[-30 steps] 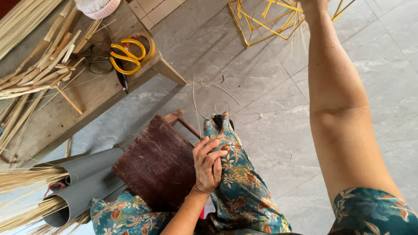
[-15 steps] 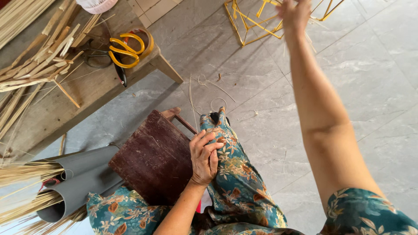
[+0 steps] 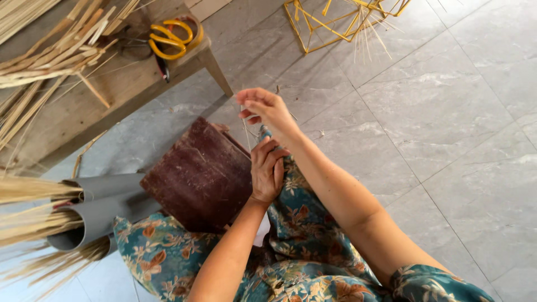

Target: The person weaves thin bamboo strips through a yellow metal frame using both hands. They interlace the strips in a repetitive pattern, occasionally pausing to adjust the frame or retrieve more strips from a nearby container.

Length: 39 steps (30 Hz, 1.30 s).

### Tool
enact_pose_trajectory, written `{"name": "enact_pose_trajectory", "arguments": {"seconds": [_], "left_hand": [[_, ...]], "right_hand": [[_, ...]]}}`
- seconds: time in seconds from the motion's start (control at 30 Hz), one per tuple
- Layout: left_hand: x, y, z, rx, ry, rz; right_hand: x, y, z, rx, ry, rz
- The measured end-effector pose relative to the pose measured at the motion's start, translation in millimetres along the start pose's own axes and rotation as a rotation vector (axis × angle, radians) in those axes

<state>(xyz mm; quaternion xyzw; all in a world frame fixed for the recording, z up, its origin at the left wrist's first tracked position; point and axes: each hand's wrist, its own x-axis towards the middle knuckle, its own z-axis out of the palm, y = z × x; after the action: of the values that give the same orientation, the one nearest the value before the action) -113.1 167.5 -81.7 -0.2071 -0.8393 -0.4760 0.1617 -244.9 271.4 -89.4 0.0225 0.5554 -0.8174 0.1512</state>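
My right hand (image 3: 267, 107) is raised just above my knee and pinches a thin bamboo strip (image 3: 246, 132) between thumb and fingers. The strip runs down to my left hand (image 3: 267, 171), which lies on my knee over the floral teal fabric (image 3: 302, 223). Its fingers are curled over the strip's lower end. A dark brown wooden board (image 3: 198, 176) lies on the floor right beside my left hand.
Grey pipes (image 3: 100, 210) at the lower left hold bundles of bamboo slivers. A wooden bench (image 3: 120, 92) at the upper left carries bamboo strips (image 3: 50, 56) and yellow rings (image 3: 170, 34). A yellow frame (image 3: 330, 19) with slivers stands on the grey tiled floor ahead.
My right arm has drawn back from the yellow frame to my knee, and its hand now pinches a thin strip. My left hand stayed on the knee.
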Motion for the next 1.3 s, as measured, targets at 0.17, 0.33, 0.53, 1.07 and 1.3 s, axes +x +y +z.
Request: {"name": "enact_pose_trajectory", "arguments": {"seconds": [0.17, 0.33, 0.53, 1.07, 1.3], "left_hand": [[-21.2, -1.1, -5.7, -0.061, 0.025, -0.023], [-42.6, -12.8, -20.6, 0.115, -0.054, 0.002], [-63.3, 0.2, -36.4, 0.274, -0.132, -0.089], [-86.0, -73.8, -127.1, 0.110, -0.410, -0.499], [-80.4, -123.1, -163.9, -0.026, 0.115, -0.712]], "right_hand": [[-12.6, 12.7, 45.0, -0.062, 0.039, 0.009], [-16.5, 20.9, 49.6, -0.047, -0.049, -0.001], [-32.9, 9.8, 63.5, 0.079, -0.158, 0.109], [3.7, 6.3, 23.4, 0.219, -0.139, 0.075], [-13.7, 21.8, -36.9, 0.418, 0.332, 0.278]]}}
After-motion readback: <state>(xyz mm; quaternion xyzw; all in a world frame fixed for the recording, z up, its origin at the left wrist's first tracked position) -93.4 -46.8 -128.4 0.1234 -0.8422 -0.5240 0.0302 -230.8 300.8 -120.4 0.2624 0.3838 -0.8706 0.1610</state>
